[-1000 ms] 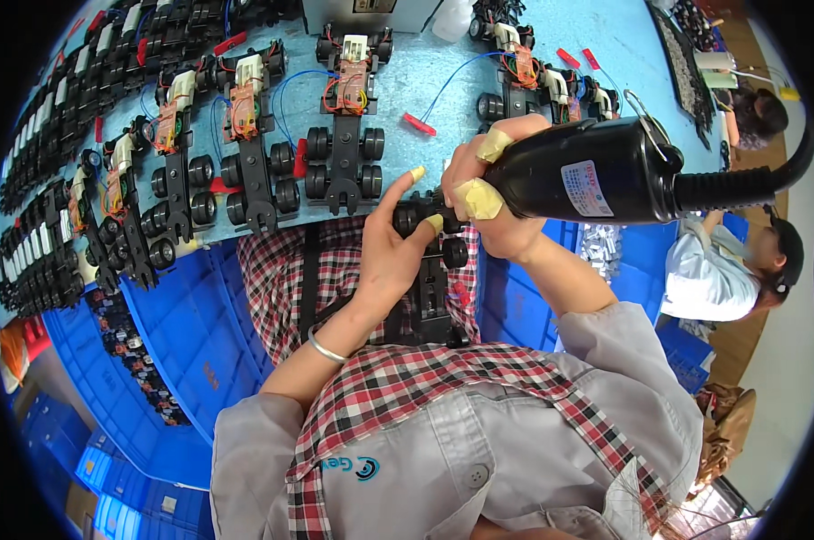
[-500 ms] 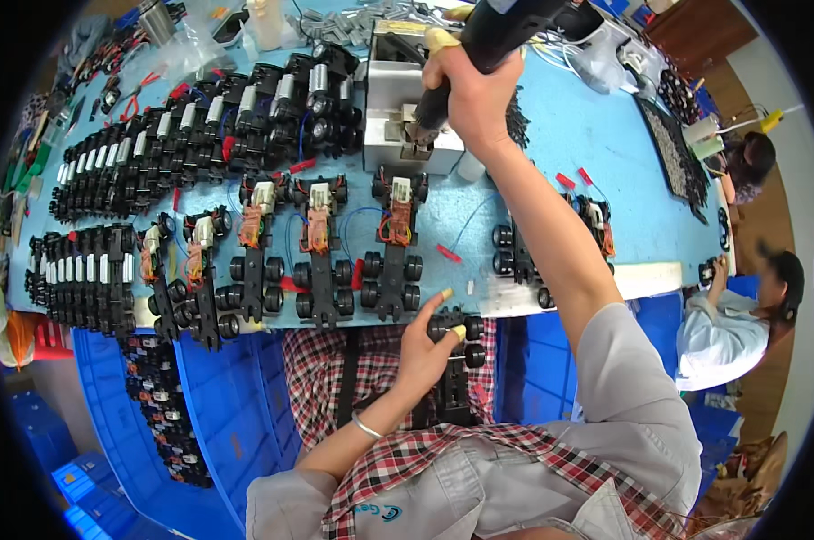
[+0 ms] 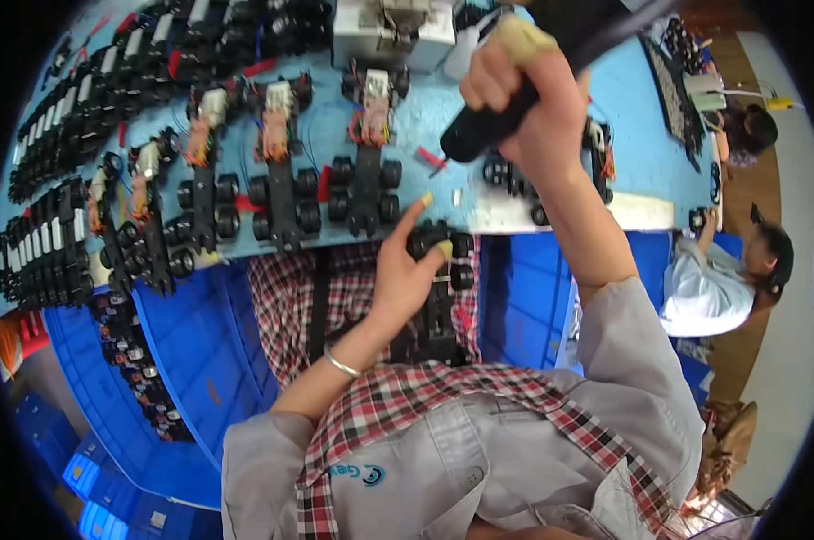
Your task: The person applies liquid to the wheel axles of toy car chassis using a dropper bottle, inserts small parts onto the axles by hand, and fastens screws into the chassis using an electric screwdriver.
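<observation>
My right hand (image 3: pixel 546 108) is wrapped round a black electric screwdriver (image 3: pixel 492 130), with yellow covers on some fingertips. The driver's thin bit points down and left, above the table's front edge and apart from the chassis. At that edge my left hand (image 3: pixel 405 274) holds a black toy car chassis (image 3: pixel 438 310) with double wheels, its thumb resting on the wheel end and its index finger stretched forward. The chassis's lower end hangs over my lap. Left of it, several similar chassis (image 3: pixel 368 184) with orange-brown boards and blue wires lie in a row.
Behind stands a white metal box (image 3: pixel 393 36). Many chassis with silver cylinders (image 3: pixel 110 58) fill the table's left. More chassis (image 3: pixel 515 175) lie beyond my right forearm. Blue crates (image 3: pixel 186 360) stand below the edge. Another person (image 3: pixel 717 288) sits at the right.
My right hand has brought the screwdriver from the white metal box back toward the table's front edge. My left hand keeps its hold on the chassis. The whole view has shifted.
</observation>
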The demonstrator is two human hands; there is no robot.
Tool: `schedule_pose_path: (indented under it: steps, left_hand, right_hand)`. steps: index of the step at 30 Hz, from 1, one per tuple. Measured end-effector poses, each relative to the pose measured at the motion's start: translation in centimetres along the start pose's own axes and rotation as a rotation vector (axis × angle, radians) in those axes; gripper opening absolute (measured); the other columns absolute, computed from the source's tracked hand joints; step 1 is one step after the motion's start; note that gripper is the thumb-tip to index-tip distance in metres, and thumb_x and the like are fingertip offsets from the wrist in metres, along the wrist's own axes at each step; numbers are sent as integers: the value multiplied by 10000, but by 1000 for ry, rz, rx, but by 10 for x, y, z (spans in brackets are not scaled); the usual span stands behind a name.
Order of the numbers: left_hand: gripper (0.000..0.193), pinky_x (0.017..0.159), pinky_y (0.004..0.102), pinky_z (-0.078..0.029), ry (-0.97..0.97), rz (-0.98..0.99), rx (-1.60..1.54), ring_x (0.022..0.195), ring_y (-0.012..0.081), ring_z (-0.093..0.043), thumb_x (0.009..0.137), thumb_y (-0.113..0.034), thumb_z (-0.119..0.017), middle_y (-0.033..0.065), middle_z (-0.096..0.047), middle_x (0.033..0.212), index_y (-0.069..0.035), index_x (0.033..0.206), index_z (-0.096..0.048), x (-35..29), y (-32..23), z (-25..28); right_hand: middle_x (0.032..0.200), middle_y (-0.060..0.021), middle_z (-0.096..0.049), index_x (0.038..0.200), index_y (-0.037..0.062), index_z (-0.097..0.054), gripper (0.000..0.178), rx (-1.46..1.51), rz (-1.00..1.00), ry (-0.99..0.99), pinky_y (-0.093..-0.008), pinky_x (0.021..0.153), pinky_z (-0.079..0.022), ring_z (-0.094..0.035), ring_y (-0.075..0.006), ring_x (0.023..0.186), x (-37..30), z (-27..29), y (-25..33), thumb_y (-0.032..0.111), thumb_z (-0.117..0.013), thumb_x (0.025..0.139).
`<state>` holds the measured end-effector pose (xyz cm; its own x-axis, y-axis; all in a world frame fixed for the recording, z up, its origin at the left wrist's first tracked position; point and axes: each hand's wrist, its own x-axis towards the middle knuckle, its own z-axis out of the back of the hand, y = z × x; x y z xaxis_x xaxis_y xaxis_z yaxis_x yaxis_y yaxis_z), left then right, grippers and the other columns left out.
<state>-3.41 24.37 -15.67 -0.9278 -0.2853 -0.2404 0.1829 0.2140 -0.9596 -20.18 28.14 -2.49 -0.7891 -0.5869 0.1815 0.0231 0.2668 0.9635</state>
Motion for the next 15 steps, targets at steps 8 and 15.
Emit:
schedule_pose_path:
  steps: [8, 15]
  left_hand:
    - [547, 804, 216, -461, 12, 143, -263, 945, 95, -545, 778, 96, -568, 83, -560, 1109, 35, 1296, -405, 5, -3, -2]
    - [593, 576, 142, -376, -8, 100, -123, 700, 8, -479, 751, 83, -603, 39, -578, 1009, 10, 1309, -417, -1, -9, -2]
  right_hand:
    - [600, -49, -479, 1135, -1, -363, 399, -5, -48, -31, -282, 501, -407, -450, -119, 476, -64, -6, -33, 9, -570, 793]
    - [658, -63, -505, 1030, 40, -401, 360, -179, 182, 93, -236, 484, -418, -478, -109, 507, -78, -6, -41, 22, -647, 767]
